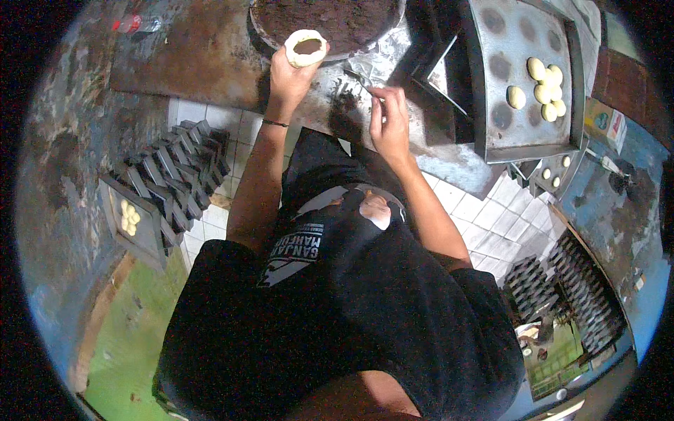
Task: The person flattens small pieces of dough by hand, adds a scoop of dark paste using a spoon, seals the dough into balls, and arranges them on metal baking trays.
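My left hand [286, 81] holds up a pale piece of dough [317, 55] cupped open around dark brown filling [307, 46], just in front of a large round container [323, 14] heaped with dark brown paste. My right hand [387, 116] grips a thin metal utensil [358, 78], probably a spoon, over the worn work surface [439, 154] below the container. To its right a metal tray [512, 137] bears several pale dough balls [551, 95].
Stacked trays stand at the left [168, 175] and lower right [583, 288], the left stack's outer tray holding dough balls. A smaller tray [544, 186] with dough balls, a cardboard box [604, 126] and a plastic bottle [140, 22] are also in view.
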Tool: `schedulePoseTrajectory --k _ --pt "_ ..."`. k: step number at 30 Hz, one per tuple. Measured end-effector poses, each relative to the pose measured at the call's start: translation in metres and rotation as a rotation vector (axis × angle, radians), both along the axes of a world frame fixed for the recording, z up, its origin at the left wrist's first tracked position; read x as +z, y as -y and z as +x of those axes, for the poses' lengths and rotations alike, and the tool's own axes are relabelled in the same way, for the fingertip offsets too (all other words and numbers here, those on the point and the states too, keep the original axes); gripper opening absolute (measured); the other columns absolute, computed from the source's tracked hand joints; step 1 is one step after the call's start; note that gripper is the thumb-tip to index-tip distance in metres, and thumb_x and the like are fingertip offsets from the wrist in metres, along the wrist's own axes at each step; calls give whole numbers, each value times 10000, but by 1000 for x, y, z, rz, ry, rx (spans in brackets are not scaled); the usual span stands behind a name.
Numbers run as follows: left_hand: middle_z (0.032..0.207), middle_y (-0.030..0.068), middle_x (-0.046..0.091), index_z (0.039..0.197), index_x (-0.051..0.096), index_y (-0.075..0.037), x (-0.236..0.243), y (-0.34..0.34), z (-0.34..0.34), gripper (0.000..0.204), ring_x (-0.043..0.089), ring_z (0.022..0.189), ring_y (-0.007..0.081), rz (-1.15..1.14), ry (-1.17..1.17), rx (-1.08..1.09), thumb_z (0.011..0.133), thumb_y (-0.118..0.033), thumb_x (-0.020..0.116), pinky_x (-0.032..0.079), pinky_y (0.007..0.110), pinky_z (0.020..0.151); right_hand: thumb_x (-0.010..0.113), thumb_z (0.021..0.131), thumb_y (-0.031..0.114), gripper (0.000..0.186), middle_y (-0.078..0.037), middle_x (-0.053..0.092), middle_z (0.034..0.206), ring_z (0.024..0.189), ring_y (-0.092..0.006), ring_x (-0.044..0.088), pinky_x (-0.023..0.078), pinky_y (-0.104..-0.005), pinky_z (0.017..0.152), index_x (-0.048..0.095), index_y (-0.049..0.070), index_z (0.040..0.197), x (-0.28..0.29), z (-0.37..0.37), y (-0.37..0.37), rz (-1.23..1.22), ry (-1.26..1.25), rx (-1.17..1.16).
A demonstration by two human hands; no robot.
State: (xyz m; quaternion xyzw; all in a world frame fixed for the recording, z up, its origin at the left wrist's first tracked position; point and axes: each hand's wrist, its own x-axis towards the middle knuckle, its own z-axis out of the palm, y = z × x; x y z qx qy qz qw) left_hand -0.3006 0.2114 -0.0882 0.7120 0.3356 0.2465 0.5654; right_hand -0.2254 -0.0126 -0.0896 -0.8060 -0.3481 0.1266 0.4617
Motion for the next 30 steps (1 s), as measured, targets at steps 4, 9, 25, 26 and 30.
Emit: schedulePoseTrajectory --k 4,9,25,26,30 --pt "998 60 775 1067 732 -1 10 22 5 334 713 916 120 35 -77 -46 842 -195 884 560 299 852 642 997 195 213 -222 632 1046 974 -441 631 519 -521 845 645 0 1083 -113 17 75 -445 -104 27" --pt "1006 44 768 1084 724 -11 26 43 1 360 696 929 106 -31 -70 -271 821 -188 895 559 300 862 864 830 323 540 -162 632 1114 1081 -320 659 528 -438 947 669 60 1260 13 66 21 -43 -69 236" --pt "993 -22 664 1236 628 -52 145 38 23 386 595 860 30 -343 127 -630 956 -285 754 460 180 663 827 879 209 348 -101 753 963 840 -148 716 597 -335 831 725 7 1143 178 76 -12 272 -697 171" --pt "984 -32 662 1230 632 -51 151 39 20 344 554 795 14 -393 142 -567 985 -284 695 406 183 608 828 874 221 416 -152 712 1091 942 -206 721 604 -361 884 698 29 1220 184 72 -15 278 -738 185" --pt "955 -23 662 1126 661 -41 146 24 15 222 561 797 25 -515 262 -512 983 -205 615 423 200 616 881 789 273 600 -181 611 1230 1036 -322 683 588 -423 893 655 82 1310 226 47 -40 119 54 256"
